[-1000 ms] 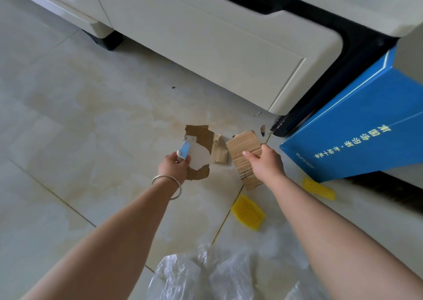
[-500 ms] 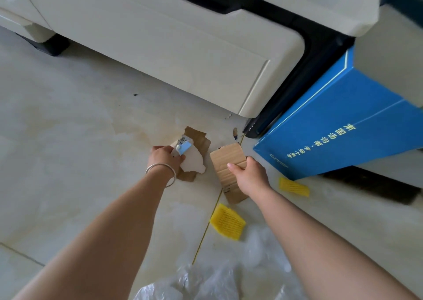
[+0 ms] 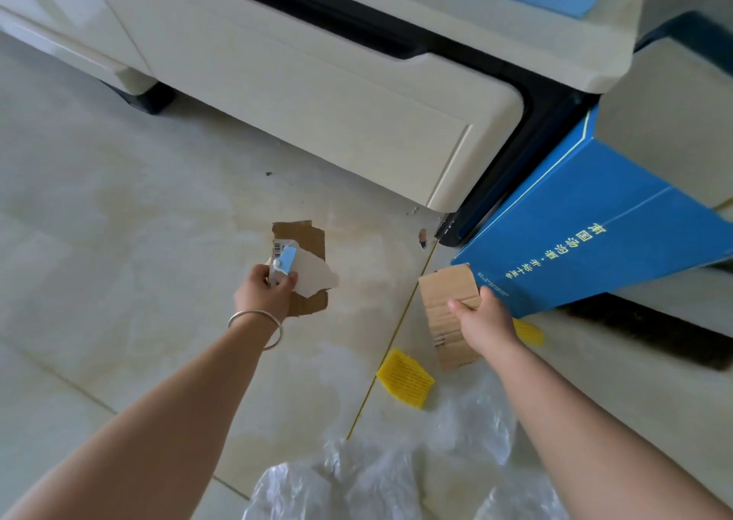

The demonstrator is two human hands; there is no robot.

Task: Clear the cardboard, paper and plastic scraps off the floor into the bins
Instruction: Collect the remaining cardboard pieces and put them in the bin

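Head view: left hand (image 3: 263,291) pinches a torn cardboard sheet (image 3: 307,271) plus a small carton (image 3: 282,261), right hand (image 3: 482,319) grips a corrugated piece (image 3: 446,301). Loose pinch could drop the carton; 2 yellow scraps (image 3: 404,376) and plastic film (image 3: 396,476) lie on the floor.

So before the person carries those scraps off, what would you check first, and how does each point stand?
1. Left hand grips the torn cardboard and paper: ok.
2. Right hand holds the folded cardboard piece: ok.
3. Floor cleared: not ok; two yellow scraps and clear plastic sheet remain.
4. Bins in view: cannot tell.
5. Path past the blue box: cannot tell.
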